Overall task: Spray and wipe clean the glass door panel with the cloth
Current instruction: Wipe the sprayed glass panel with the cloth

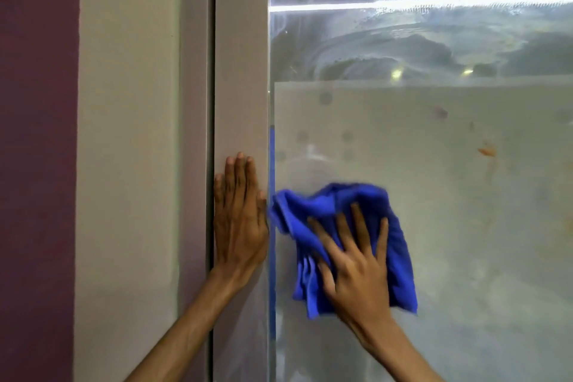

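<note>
The glass door panel (449, 164) fills the right half of the view; its lower part is frosted, its upper part clear with hazy swirl streaks. A crumpled blue cloth (350, 205) lies flat against the frosted glass near its left edge. My right hand (356, 267) presses on the cloth with fingers spread. My left hand (240, 220) rests flat, fingers together, on the grey door frame (242, 71) just left of the glass. No spray bottle is in view.
An orange smear (487, 151) and faint spots mark the frosted glass to the upper right of the cloth. A dark gap runs down the frame's left side. Beyond it are a beige wall strip (124, 133) and a maroon wall (37, 133).
</note>
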The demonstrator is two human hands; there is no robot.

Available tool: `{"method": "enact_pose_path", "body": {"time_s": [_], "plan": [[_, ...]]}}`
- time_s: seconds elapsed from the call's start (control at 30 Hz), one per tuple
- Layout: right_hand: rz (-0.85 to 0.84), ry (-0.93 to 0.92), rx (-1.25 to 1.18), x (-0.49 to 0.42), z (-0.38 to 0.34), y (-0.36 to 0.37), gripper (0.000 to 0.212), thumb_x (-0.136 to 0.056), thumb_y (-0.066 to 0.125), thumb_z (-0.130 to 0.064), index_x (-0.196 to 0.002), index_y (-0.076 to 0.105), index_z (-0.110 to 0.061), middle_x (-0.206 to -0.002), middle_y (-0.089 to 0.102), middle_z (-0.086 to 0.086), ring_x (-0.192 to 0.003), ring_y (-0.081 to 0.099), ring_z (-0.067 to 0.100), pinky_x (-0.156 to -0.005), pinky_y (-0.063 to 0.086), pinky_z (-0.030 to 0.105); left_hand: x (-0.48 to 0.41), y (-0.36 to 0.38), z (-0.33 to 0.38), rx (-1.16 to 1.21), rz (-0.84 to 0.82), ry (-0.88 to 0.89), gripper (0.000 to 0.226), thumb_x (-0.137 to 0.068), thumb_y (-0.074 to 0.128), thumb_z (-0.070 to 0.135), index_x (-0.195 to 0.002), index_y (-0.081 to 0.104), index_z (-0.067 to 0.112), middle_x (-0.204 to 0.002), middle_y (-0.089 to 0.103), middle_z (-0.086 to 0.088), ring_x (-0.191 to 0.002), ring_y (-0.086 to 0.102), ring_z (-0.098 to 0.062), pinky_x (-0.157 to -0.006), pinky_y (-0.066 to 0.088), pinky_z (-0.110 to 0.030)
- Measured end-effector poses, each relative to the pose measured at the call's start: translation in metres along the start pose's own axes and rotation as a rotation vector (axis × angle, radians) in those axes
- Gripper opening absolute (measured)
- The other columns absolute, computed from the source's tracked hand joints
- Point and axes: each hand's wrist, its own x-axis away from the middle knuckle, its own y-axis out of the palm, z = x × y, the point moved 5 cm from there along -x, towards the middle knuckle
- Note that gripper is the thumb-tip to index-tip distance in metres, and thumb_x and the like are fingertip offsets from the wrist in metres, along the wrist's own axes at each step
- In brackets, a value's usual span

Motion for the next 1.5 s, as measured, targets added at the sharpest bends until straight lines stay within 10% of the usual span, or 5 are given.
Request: {"method": "enact_pose_path", "body": {"time_s": [0.37,0.57,0.87,1.27,1.5], "plan": [[0.056,0.292,0.088,-0.193,0.055,-0.033,0.067,-0.093,0.025,-0.074,-0.154,0.023,-0.044,-0.167,0.012,0.006,-0.154,0.003,0.035,-0.112,-0.004,0.075,0.012,0.0,-0.002,0.097,-0.016,-0.009,0.052,-0.104,0.029,0.014,-0.153,0.017,0.004,-0.162,0.011,-0.007,-0.152,0.0,-0.013,-0.125,-0.004,-0.029],[0.074,0.104,0.05,-0.084,0.006,-0.006,0.052,-0.1,0.04,-0.048,-0.151,0.035,-0.038,-0.159,0.035,0.003,-0.152,0.018,0.032,-0.117,0.004,0.07,0.035,0.001,-0.005,0.056,0.005,0.004,0.051,-0.103,0.029,0.017,-0.15,0.024,-0.001,-0.158,0.018,-0.01,-0.15,0.013,-0.023,-0.125,0.006,-0.037],[-0.21,0.075,0.082,0.157,-0.009,0.014,0.086,-0.075,0.05,-0.044,-0.154,0.016,-0.046,-0.139,0.051,0.011,-0.154,0.004,0.021,-0.115,0.006,0.068,0.111,0.009,-0.017,-0.035,-0.056,0.015,0.055,-0.102,0.03,0.018,-0.154,0.017,0.005,-0.163,0.016,-0.008,-0.153,0.009,-0.023,-0.125,0.005,-0.036],[0.095,0.429,0.101,-0.103,0.074,-0.029,0.061,-0.095,0.033,-0.067,-0.152,0.03,-0.044,-0.166,0.017,0.005,-0.154,0.009,0.033,-0.11,-0.002,0.075,0.088,0.029,0.032,-0.069,-0.137,0.034,0.057,-0.103,0.025,0.023,-0.156,0.013,0.006,-0.166,0.003,-0.008,-0.154,0.004,-0.025,-0.125,-0.002,-0.045],[-0.018,0.114,0.02,0.091,0.049,-0.011,0.058,-0.084,0.049,-0.033,-0.141,0.048,-0.023,-0.14,0.058,0.013,-0.153,0.014,0.025,-0.116,0.011,0.064,0.067,0.043,0.058,-0.103,-0.082,0.03,0.057,-0.103,0.025,0.023,-0.156,0.009,0.007,-0.164,0.005,-0.009,-0.153,-0.001,-0.023,-0.124,-0.003,-0.046]]}}
